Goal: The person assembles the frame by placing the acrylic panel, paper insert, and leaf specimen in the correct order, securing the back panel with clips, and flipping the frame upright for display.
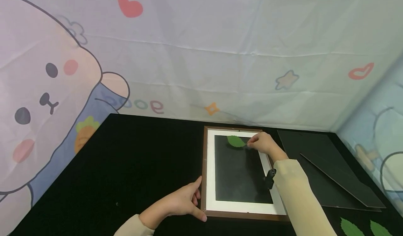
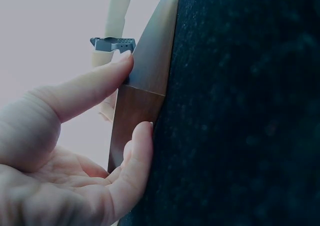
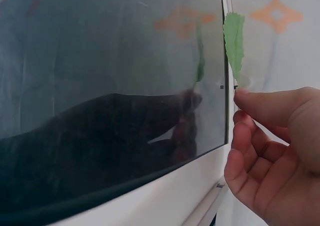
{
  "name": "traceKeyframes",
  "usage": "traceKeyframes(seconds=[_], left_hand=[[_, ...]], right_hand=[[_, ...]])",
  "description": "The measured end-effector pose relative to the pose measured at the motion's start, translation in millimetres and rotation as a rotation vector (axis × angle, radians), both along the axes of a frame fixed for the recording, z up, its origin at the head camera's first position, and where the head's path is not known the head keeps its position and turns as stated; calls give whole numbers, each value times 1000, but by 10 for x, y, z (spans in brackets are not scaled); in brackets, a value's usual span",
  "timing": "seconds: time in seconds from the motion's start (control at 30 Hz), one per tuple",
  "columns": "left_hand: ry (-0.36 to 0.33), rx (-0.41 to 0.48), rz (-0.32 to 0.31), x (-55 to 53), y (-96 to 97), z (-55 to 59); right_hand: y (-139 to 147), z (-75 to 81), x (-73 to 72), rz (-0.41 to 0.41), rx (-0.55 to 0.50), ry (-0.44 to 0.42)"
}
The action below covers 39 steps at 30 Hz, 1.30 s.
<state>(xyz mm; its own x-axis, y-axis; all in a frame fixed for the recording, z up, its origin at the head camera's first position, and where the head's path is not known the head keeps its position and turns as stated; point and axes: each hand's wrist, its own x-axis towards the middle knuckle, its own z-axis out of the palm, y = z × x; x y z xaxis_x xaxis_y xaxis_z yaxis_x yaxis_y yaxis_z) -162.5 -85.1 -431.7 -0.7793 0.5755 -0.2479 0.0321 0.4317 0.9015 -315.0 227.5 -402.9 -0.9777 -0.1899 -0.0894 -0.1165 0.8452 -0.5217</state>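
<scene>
A brown-edged picture frame [image 1: 204, 162] lies flat, its white mat [image 1: 240, 207] around a dark, glossy panel [image 1: 239, 176]. My left hand [image 1: 182, 200] holds the frame's near left corner. In the left wrist view, its thumb and curled fingers [image 2: 137, 171] bear on the wooden sides [image 2: 147, 75] either side of that corner. Over the panel's far end, my right hand [image 1: 263, 145] pinches the thin stem of a green, toothed leaf [image 1: 235, 141] between thumb and fingers. The right wrist view shows this leaf [image 3: 234, 40] edge-on, with its reflection in the glossy panel.
Right of the frame lie dark flat boards, a large one [image 1: 310, 143] under a smaller one [image 1: 343, 176]. Two more green leaves [image 1: 351, 227] are at the near right. Behind the black table [image 1: 141, 152] hangs a printed cloth [image 1: 201, 54]. A black device [image 1: 269, 178] sits at my right wrist.
</scene>
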Motion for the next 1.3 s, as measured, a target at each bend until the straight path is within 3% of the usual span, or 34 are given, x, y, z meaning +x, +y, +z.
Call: traceKeyframes(seconds=[0.93, 1.3], left_hand=[[10, -2, -2, -6, -3, -19], [12, -6, -3, -9, -7, -15]], right_hand=[[-11, -163, -33, -37, -26, -12], [42, -29, 60, 12, -34, 43]])
